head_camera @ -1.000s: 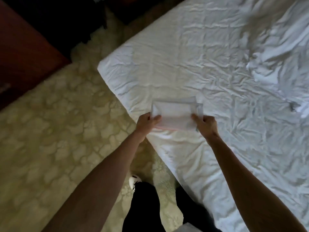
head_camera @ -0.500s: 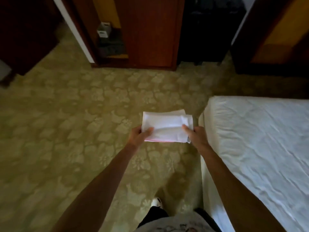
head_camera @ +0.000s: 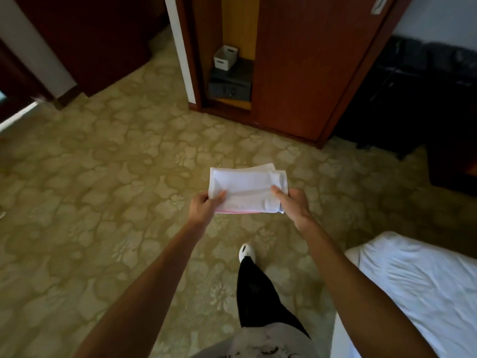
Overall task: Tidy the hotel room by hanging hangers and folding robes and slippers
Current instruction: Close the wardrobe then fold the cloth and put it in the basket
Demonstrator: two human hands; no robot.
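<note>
The location was a hotel bedroom: patterned carpet (head_camera: 108, 177), white-sheeted bed (head_camera: 418, 285), and open wardrobe (head_camera: 296, 73) containing a safe (head_camera: 229, 85).

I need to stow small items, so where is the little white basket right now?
In the head view the white basket sits top centre, inside the open wardrobe, on top of the dark safe.
</note>
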